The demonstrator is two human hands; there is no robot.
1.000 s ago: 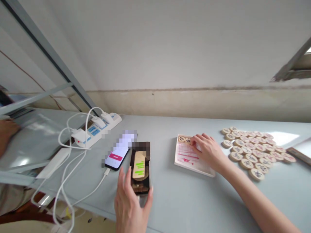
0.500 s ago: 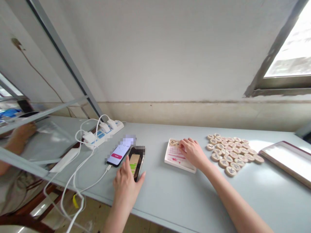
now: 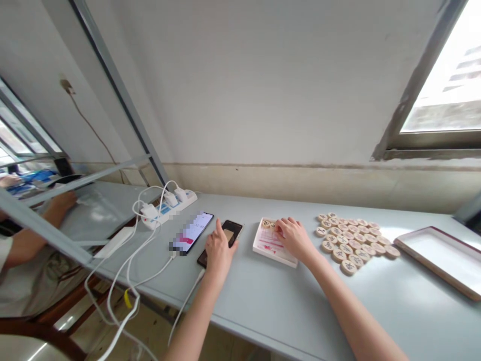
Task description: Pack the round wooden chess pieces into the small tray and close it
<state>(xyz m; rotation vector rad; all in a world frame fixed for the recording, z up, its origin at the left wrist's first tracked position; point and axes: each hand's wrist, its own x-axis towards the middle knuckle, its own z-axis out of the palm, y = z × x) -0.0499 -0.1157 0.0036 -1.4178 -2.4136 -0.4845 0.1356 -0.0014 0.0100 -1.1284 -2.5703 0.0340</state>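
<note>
My left hand (image 3: 220,250) lies over a dark phone (image 3: 233,229), covering its middle. Its index finger points up and its thumb is apart at the right side. Curled fingers of my right hand (image 3: 295,236) reach into a shallow white box (image 3: 276,257) and close at a round wooden Chinese chess piece (image 3: 273,225), partly hidden by the fingertips. Beside it in the box's top left corner sits another Chinese chess piece (image 3: 266,224). Pink marks show on the box floor. To the right of the box, many loose Chinese chess pieces (image 3: 345,239) lie in a cluster.
A second phone (image 3: 195,231) with a lit screen lies at left, near a white power strip (image 3: 176,205) with plugs and trailing cables (image 3: 128,255). A shallow lid-like tray (image 3: 443,255) rests at far right. Beyond the metal frame (image 3: 124,110) is another person's arm (image 3: 41,228).
My left hand and the phone under it have shifted right, and the phone is more slanted. A white cable now shows at its lower end. My right hand stays at the box; the view turned slightly.
</note>
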